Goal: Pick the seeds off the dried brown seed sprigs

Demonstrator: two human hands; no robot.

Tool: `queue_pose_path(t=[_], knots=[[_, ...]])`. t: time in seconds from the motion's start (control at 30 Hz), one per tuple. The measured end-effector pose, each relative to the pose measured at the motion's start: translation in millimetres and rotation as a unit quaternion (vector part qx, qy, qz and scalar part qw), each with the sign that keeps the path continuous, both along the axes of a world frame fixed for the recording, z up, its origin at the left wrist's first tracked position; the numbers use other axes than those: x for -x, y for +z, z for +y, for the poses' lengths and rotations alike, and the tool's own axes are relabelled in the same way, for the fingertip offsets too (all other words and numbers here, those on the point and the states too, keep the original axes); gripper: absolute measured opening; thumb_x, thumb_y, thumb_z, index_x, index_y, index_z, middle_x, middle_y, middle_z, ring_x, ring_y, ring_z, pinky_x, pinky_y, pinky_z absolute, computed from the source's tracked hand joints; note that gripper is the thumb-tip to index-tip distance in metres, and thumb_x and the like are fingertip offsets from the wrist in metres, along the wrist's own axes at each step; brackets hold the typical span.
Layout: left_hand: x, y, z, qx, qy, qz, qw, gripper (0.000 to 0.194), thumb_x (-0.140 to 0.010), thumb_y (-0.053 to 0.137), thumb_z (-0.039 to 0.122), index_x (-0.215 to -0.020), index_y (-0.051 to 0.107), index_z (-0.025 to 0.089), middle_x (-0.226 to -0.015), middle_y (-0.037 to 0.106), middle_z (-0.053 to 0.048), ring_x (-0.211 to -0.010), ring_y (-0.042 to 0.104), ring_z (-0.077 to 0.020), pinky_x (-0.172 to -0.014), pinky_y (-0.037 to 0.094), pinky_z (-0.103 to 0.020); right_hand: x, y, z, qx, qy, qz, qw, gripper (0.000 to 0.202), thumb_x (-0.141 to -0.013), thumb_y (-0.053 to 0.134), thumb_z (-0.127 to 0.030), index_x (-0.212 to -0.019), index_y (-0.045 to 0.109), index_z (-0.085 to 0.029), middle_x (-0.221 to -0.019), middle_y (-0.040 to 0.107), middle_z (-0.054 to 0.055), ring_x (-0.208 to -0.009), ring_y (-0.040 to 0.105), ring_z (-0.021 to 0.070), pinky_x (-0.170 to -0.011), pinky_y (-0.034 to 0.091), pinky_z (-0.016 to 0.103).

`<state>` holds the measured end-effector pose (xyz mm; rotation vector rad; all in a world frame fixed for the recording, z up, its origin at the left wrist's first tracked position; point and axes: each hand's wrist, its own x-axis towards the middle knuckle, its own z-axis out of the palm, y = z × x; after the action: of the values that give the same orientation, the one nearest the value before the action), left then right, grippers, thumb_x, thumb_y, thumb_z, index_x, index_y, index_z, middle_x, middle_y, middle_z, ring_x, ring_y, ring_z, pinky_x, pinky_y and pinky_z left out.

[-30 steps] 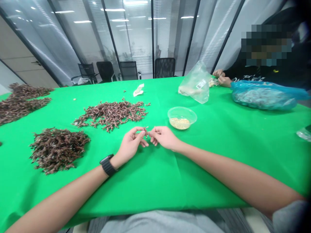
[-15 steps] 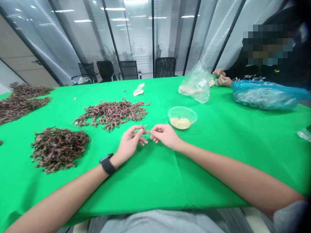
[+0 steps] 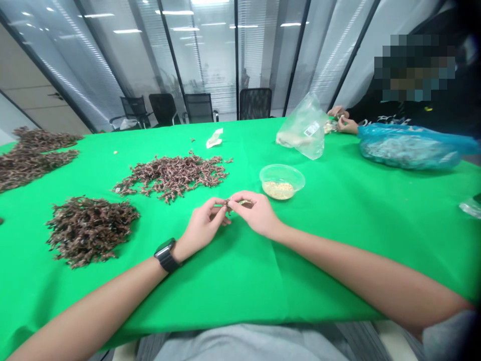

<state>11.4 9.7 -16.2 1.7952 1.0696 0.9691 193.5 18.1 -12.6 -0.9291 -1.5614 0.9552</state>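
Note:
My left hand [image 3: 205,220], a dark watch [image 3: 168,254] on its wrist, pinches a small brown dried, gnarled piece [image 3: 226,203] between thumb and fingers. At the same piece, the thumb and forefinger of my right hand [image 3: 259,213] are pressed together; their exact grip is too small to make out. Just beyond the hands lies a loose pile of reddish-brown dried pieces [image 3: 176,175]. A clear plastic bowl [image 3: 282,175] holding small yellowish bits stands past my right hand.
A darker heap of dried pieces [image 3: 92,230] sits at the left, with more heaps [image 3: 33,155] at the far left. Across the green cloth [image 3: 240,286] are a crumpled paper [image 3: 214,138], a clear bag [image 3: 304,130] and a blue bag [image 3: 413,148]. Another person's hands [image 3: 343,121] work behind.
My hands have come closer together, the right thumb and forefinger shifting left onto the small piece. The piles and bowl have stayed put.

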Motion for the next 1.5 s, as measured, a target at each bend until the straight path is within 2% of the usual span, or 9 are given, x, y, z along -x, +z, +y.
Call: queue_pose_path(t=[0.2, 0.33, 0.5, 0.6, 0.73, 0.93, 1.13, 1.37, 1.5], knots=[[-0.7, 0.6, -1.7, 0.006, -0.007, 0.012, 1.0, 0.029, -0.094, 0.057, 0.045, -0.105, 0.058, 0.018, -0.079, 0.077, -0.005, -0.07, 0.073, -0.0177, -0.07, 0.058, -0.029, 0.2, -0.5, -0.8, 0.021, 0.018, 0.002, 1.0, 0.016, -0.086, 0.066, -0.031, -0.083, 0.071, -0.017, -0.081, 0.073, 0.005, -0.076, 0.068, 0.0183, -0.073, 0.055, 0.031], [-0.3, 1.5, 0.1, -0.002, 0.026, 0.0, 1.0, 0.028, -0.093, 0.059, 0.044, -0.1, 0.059, 0.017, -0.075, 0.075, -0.004, -0.065, 0.072, -0.0165, -0.066, 0.056, -0.026, -1.2, -0.5, -0.4, -0.019, 0.003, -0.063, 0.998, 0.015, -0.09, 0.059, -0.026, -0.083, 0.069, -0.017, -0.081, 0.071, 0.003, -0.074, 0.066, 0.0156, -0.07, 0.051, 0.028], [1.6, 3.7, -0.2, -0.033, 0.046, 0.031, 0.998, 0.027, -0.091, 0.062, 0.043, -0.1, 0.062, 0.017, -0.079, 0.077, -0.003, -0.062, 0.071, -0.0156, -0.063, 0.055, -0.025, -1.4, 4.5, -4.3, -0.06, -0.005, -0.132, 0.989, 0.015, -0.091, 0.058, -0.023, -0.082, 0.069, -0.017, -0.083, 0.071, 0.003, -0.075, 0.064, 0.0149, -0.069, 0.048, 0.026], [1.7, 4.9, -1.5, -0.055, 0.06, 0.037, 0.996, 0.026, -0.091, 0.062, 0.042, -0.1, 0.062, 0.018, -0.079, 0.077, -0.003, -0.062, 0.071, -0.016, -0.065, 0.055, -0.026, -1.5, 4.5, -5.2, -0.039, -0.006, -0.117, 0.992, 0.016, -0.092, 0.057, -0.026, -0.084, 0.07, -0.018, -0.082, 0.072, 0.002, -0.073, 0.063, 0.0142, -0.067, 0.047, 0.025], [0.6, 4.5, -2.3, -0.051, 0.068, 0.009, 0.996, 0.028, -0.091, 0.062, 0.044, -0.101, 0.06, 0.018, -0.081, 0.078, -0.005, -0.064, 0.072, -0.0171, -0.065, 0.056, -0.027, -0.1, -3.6, -3.5, -0.001, -0.037, -0.096, 0.995, 0.018, -0.091, 0.057, -0.031, -0.084, 0.067, -0.018, -0.078, 0.069, 0.001, -0.069, 0.06, 0.0137, -0.063, 0.045, 0.025], [-2.4, 3.2, -5.7, -0.01, 0.034, -0.023, 0.999, 0.03, -0.092, 0.061, 0.045, -0.104, 0.058, 0.018, -0.082, 0.078, -0.005, -0.064, 0.072, -0.0171, -0.062, 0.056, -0.027, 4.4, -11.5, -5.8, 0.032, -0.021, -0.052, 0.998, 0.02, -0.094, 0.053, -0.034, -0.083, 0.06, -0.02, -0.079, 0.067, 0.001, -0.072, 0.061, 0.0139, -0.064, 0.047, 0.025], [-5.2, 7.2, -9.8, -0.038, 0.057, 0.007, 0.998, 0.027, -0.092, 0.062, 0.044, -0.101, 0.059, 0.019, -0.078, 0.078, -0.004, -0.066, 0.073, -0.0175, -0.067, 0.055, -0.027, 7.7, -4.4, -13.7, 0.017, -0.034, -0.057, 0.998, 0.021, -0.097, 0.05, -0.035, -0.083, 0.055, -0.021, -0.079, 0.064, 0.0, -0.072, 0.06, 0.0141, -0.061, 0.046, 0.024], [-6.9, 5.0, -14.0, 0.006, 0.028, -0.066, 0.997, 0.028, -0.093, 0.061, 0.045, -0.101, 0.055, 0.018, -0.074, 0.076, -0.003, -0.063, 0.071, -0.0162, -0.063, 0.055, -0.026, 10.1, -2.2, -18.7, -0.012, -0.034, -0.085, 0.996, 0.022, -0.099, 0.044, -0.033, -0.082, 0.049, -0.022, -0.071, 0.054, -0.002, -0.063, 0.051, 0.0125, -0.057, 0.042, 0.024], [-7.4, 6.3, -15.2, 0.03, 0.006, -0.104, 0.994, 0.029, -0.093, 0.061, 0.045, -0.099, 0.052, 0.018, -0.074, 0.075, -0.003, -0.063, 0.071, -0.0162, -0.063, 0.057, -0.027, 8.3, -0.3, -18.3, -0.02, -0.035, -0.065, 0.997, 0.023, -0.097, 0.05, -0.035, -0.08, 0.053, -0.021, -0.071, 0.057, -0.002, -0.061, 0.052, 0.0118, -0.057, 0.041, 0.024]])
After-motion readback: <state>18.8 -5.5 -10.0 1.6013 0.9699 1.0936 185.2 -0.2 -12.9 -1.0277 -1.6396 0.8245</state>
